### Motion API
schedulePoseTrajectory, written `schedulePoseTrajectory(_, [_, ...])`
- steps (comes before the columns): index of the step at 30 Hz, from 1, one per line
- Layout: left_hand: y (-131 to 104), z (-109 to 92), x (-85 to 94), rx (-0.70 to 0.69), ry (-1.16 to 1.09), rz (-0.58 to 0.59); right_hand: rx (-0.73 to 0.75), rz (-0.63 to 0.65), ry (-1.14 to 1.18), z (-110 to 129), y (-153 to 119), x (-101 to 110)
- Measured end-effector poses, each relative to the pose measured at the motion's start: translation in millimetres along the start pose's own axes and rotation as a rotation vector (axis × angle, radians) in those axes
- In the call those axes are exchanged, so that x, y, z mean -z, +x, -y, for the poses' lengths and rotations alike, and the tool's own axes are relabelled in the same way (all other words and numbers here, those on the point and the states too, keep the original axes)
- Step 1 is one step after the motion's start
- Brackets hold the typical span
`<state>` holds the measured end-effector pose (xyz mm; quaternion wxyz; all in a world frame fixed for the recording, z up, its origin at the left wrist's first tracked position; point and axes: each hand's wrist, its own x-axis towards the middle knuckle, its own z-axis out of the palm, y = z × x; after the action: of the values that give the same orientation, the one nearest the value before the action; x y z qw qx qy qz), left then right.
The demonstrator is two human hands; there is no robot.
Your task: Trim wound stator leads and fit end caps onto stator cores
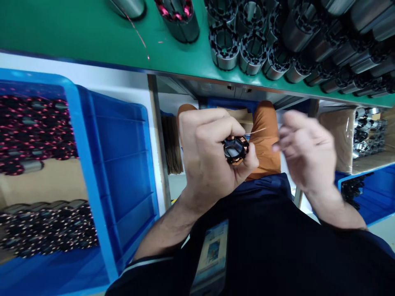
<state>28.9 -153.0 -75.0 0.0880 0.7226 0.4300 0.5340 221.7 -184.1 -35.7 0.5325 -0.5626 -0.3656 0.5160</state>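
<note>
My left hand [212,148] is wrapped round a wound stator [235,149], a short black and metal cylinder with copper windings, whose open end faces up toward the camera. A thin copper wire [257,131] runs from the stator's upper edge out to the right. My right hand [305,150] is to the right of it, blurred, with its fingers curled together near the wire's far side. Whether the wire reaches those fingers, or what they pinch, is too smeared to tell.
Many bare stators [224,47] crowd the green bench [77,33] beyond my hands, beside one with pink windings [182,24]. Blue crates [119,164] with wound stators [46,226] stand left. A box [338,139] of metal parts is at the right.
</note>
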Motion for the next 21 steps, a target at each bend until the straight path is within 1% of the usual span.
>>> schedulePoseTrajectory(2, [0, -2, -2.1, 0.002, 0.017, -0.005, -0.081, 0.115, 0.014, -11, -9, -8])
schedulePoseTrajectory(4, [-2, -4, -3.1, 0.016, 0.006, 0.022, -0.116, 0.170, 0.065, -20, -15, -16])
schedulePoseTrajectory(8, [-13, -3, -2.3, 0.094, -0.088, 0.138, -0.140, 0.168, 0.120, -25, -15, -23])
schedulePoseTrajectory(10, [-20, 0, -2.9, 0.112, -0.128, 0.155, -0.141, 0.174, 0.142, -25, -13, -23])
schedulePoseTrajectory(13, [-27, 3, -5.9, 0.133, -0.138, 0.185, -0.108, 0.189, 0.172, -24, -12, -22])
schedulePoseTrajectory(15, [-27, 4, -7.7, 0.107, -0.128, 0.173, -0.063, 0.190, 0.157, -24, -12, -21])
schedulePoseTrajectory(18, [-22, 1, -6.0, 0.070, -0.106, 0.159, -0.010, 0.195, 0.089, -20, -12, -18])
schedulePoseTrajectory(21, [-12, -6, 2.4, 0.058, -0.100, 0.170, 0.046, 0.268, -0.012, -10, -6, -11])
